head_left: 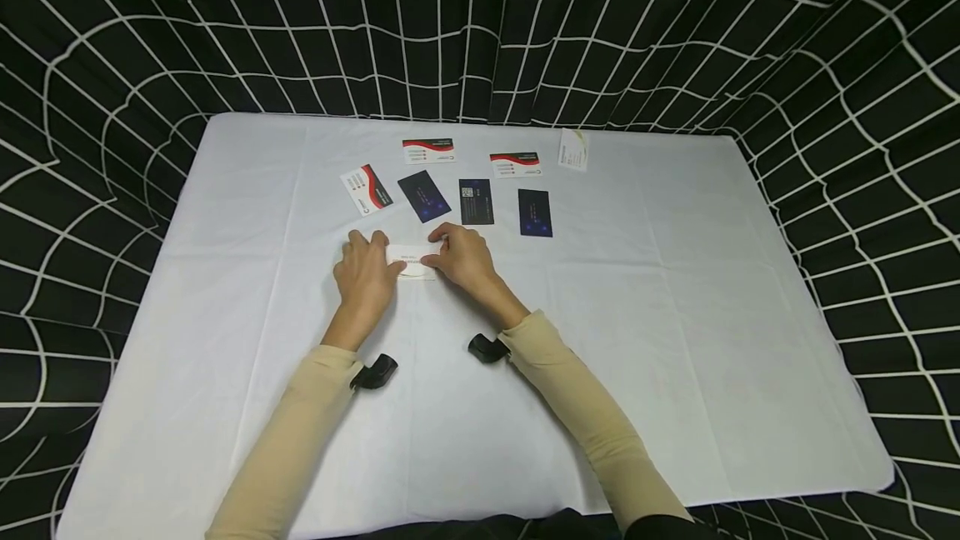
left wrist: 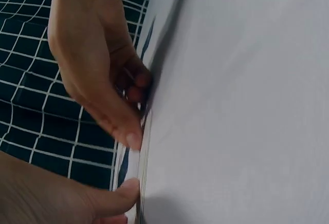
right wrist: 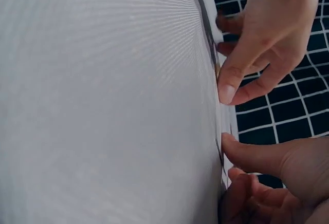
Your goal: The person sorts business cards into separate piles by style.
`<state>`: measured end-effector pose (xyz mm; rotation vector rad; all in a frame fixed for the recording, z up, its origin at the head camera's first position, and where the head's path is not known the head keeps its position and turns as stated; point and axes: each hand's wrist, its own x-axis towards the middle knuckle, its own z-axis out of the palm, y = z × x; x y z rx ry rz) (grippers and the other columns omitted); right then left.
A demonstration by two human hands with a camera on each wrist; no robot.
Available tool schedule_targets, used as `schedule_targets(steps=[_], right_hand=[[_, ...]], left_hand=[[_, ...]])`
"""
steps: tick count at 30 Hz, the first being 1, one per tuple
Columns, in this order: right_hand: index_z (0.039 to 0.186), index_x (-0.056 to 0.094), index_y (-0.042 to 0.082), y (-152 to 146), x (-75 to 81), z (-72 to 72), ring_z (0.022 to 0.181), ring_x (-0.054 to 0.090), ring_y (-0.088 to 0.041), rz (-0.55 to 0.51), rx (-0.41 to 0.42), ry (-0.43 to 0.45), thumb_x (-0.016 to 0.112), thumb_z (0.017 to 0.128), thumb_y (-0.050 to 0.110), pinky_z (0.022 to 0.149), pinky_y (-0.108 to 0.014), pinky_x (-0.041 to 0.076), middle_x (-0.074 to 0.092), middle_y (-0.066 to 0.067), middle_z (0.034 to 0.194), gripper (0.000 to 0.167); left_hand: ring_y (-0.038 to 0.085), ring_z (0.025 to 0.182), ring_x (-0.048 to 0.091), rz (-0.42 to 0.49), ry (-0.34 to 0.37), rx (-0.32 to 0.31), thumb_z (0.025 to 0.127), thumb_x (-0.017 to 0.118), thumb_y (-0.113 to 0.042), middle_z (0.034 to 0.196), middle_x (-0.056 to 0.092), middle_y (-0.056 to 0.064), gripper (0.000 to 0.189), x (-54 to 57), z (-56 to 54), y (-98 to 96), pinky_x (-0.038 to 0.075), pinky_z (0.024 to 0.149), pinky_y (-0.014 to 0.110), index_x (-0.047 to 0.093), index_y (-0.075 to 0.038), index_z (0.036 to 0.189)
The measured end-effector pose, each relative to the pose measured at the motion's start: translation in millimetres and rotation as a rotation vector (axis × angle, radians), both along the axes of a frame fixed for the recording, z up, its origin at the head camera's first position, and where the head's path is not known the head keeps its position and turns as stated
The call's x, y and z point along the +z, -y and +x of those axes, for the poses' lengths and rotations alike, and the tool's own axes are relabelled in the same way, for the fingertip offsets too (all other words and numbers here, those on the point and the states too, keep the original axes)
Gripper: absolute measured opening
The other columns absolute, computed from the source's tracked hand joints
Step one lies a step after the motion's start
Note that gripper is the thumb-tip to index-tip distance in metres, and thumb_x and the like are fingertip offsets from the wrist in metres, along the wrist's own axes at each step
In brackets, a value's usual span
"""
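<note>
A: What's lying out there, biggest first?

B: White tablecloth [head_left: 675, 315] is covering the table, w/ black grid-pattern curtain [head_left: 112, 65] hanging round it. Beige sleeves [head_left: 300, 432] are coming in from the near edge, a black wrist cam [head_left: 375, 372] sitting on each.

A: Hands?

B: Left hand [head_left: 364, 273] and right hand [head_left: 465, 257] are both pinching the white card stack [head_left: 413, 261], one at each short end, fingers curled on its edges. Stack is resting on the cloth, centre-left, just below the card rows. Wrist views are showing thumbs and fingertips squeezing the stack's thin edge [left wrist: 144, 147].

A: Other cards?

B: Lying flat, apart from the hands: three dark blue cards [head_left: 424, 195] in a row, red-and-white cards [head_left: 428, 150] behind them, one tilted red/black card [head_left: 367, 188] at left, a lone white card [head_left: 573, 148] far right.
</note>
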<state>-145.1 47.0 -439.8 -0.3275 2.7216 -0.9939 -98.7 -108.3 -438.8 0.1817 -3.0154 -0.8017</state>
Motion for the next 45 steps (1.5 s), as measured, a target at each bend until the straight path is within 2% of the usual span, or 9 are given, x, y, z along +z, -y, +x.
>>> schedule_targets(steps=[4,9,15,21,29,31,38,42,45], right_hand=[[0.101,0.072,0.004,-1,-0.4,0.2,0.054,0.042,-0.008,0.009,-0.001,0.001,0.079,0.083,0.022,0.05,-0.021,0.034,0.053,0.001,0.066,0.026],[0.09,0.076,0.008,-1,0.6,0.0,0.056,0.043,-0.008,0.007,0.007,0.01,0.077,0.085,0.021,0.051,-0.021,0.032,0.052,0.003,0.064,0.014],[0.088,0.078,0.007,-3,-1.3,-0.9,0.058,0.046,-0.006,-0.018,0.017,0.004,0.074,0.088,0.017,0.052,-0.019,0.033,0.058,0.003,0.065,0.01],[0.088,0.077,0.007,-6,-1.3,-1.9,0.057,0.045,-0.007,-0.023,0.029,0.006,0.072,0.089,0.016,0.053,-0.02,0.032,0.056,0.003,0.064,0.011],[0.089,0.075,0.008,-13,-1.8,-2.7,0.062,0.048,-0.008,-0.051,0.078,0.024,0.071,0.09,0.019,0.06,-0.02,0.035,0.059,0.003,0.069,0.012],[0.09,0.074,0.007,-19,-0.9,-2.7,0.064,0.049,-0.008,-0.078,0.091,0.016,0.071,0.09,0.018,0.063,-0.02,0.037,0.06,0.001,0.073,0.011],[0.095,0.073,0.004,-53,11.3,-7.2,0.07,0.055,-0.013,-0.114,0.068,-0.047,0.072,0.089,0.011,0.066,-0.021,0.041,0.064,-0.004,0.082,0.009],[0.1,0.072,0.003,-78,14.3,-13.5,0.075,0.059,-0.016,-0.102,0.034,-0.074,0.071,0.089,0.006,0.067,-0.023,0.046,0.065,-0.007,0.087,0.012],[0.104,0.072,0.002,-101,15.8,-18.1,0.08,0.061,-0.02,-0.039,-0.008,-0.12,0.071,0.089,0.004,0.071,-0.028,0.048,0.066,-0.009,0.09,0.015]], left_hand=[[0.042,0.098,0.052,-0.031,-0.018,-0.014,0.083,0.079,-0.02,0.104,0.052,0.026,0.043,-0.4,0.1,0.9,0.044,0.082,0.052,0.062,0.005,0.113],[0.044,0.099,0.054,0.008,-0.006,-0.029,0.084,0.078,-0.018,0.106,0.054,0.026,0.039,1.5,-1.0,4.1,0.045,0.079,0.055,0.061,0.006,0.111],[0.043,0.097,0.056,0.042,0.013,-0.033,0.086,0.074,-0.011,0.105,0.056,0.026,0.031,3.4,-4.5,6.3,0.046,0.076,0.057,0.062,0.005,0.109],[0.045,0.096,0.056,0.032,0.049,-0.046,0.089,0.068,-0.008,0.106,0.055,0.028,0.036,7.9,-8.0,3.5,0.047,0.075,0.057,0.056,0.008,0.118],[0.043,0.101,0.051,0.089,-0.044,0.026,0.092,0.064,-0.013,0.111,0.049,0.03,0.045,7.7,-9.5,-4.0,0.047,0.076,0.056,0.052,0.008,0.13],[0.043,0.104,0.051,0.107,-0.072,0.012,0.092,0.064,-0.014,0.113,0.05,0.029,0.044,6.5,-10.1,-10.6,0.047,0.078,0.056,0.053,0.006,0.13],[0.04,0.11,0.052,0.157,-0.112,-0.116,0.093,0.065,-0.017,0.119,0.056,0.024,0.039,6.4,-15.5,-49.7,0.044,0.088,0.051,0.058,0.001,0.128],[0.038,0.113,0.052,0.204,-0.129,-0.192,0.093,0.065,-0.017,0.123,0.055,0.023,0.041,6.7,-19.4,-77.8,0.044,0.09,0.048,0.056,-0.001,0.13],[0.037,0.115,0.052,0.23,-0.122,-0.249,0.093,0.065,-0.016,0.127,0.054,0.023,0.043,6.3,-24.1,-102.3,0.045,0.09,0.048,0.055,-0.002,0.132]])
